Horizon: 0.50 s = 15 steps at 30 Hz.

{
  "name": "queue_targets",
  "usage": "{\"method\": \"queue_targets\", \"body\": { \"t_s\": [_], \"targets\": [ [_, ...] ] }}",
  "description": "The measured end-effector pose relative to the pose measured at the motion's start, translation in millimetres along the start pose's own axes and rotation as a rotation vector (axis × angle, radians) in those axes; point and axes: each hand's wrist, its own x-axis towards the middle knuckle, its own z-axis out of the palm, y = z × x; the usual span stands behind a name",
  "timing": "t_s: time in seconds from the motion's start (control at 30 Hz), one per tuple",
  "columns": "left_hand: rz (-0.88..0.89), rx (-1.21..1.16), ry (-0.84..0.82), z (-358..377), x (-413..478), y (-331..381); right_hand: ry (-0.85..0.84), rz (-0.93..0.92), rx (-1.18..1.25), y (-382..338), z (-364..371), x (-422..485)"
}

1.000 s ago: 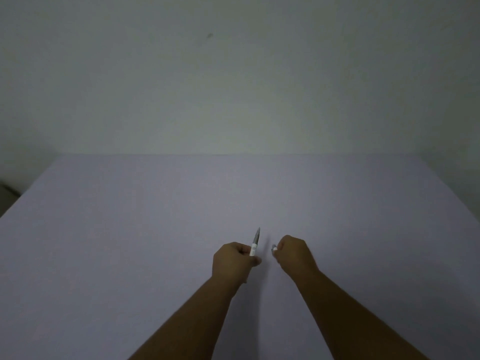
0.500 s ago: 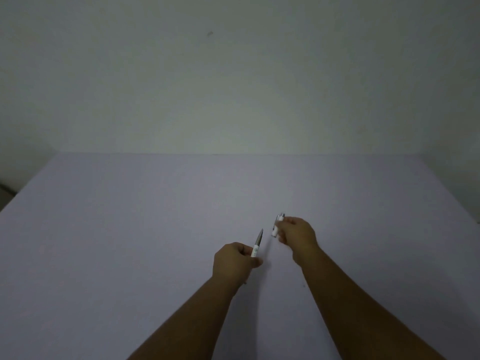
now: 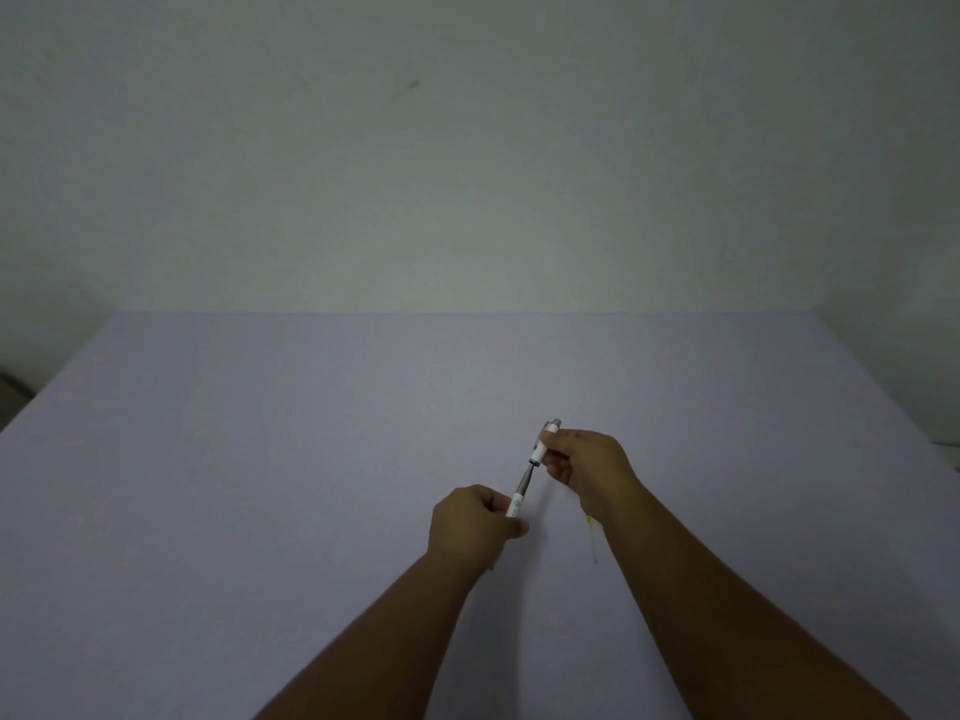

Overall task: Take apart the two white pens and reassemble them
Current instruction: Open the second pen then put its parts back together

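Note:
My left hand [image 3: 475,522] grips the lower half of a white pen [image 3: 518,498], its grey tip slanting up and to the right. My right hand [image 3: 587,467] pinches the white upper barrel [image 3: 543,445] with its grey end cap, holding it just above that grey tip. The two pieces line up along one slanted axis and nearly touch. A thin yellowish refill [image 3: 592,537] lies on the table, partly hidden under my right wrist. A second white pen is not in sight.
The pale lilac table [image 3: 260,485] stretches wide on all sides, ending at a plain wall behind. A dark object [image 3: 10,392] shows past its left edge, and a small pale thing [image 3: 948,452] at the right edge.
My right hand has moved forward and up from beside the left hand, carrying the upper barrel over the grey tip. The left hand has stayed nearly still.

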Motion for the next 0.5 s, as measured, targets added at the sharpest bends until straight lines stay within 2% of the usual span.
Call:
{"method": "queue_targets", "body": {
  "t_s": [0.5],
  "targets": [
    [-0.001, -0.045, 0.033, 1.7, -6.6, 0.1, -0.136, 0.03, -0.188, 15.7, 3.8, -13.8]
  ]
}}
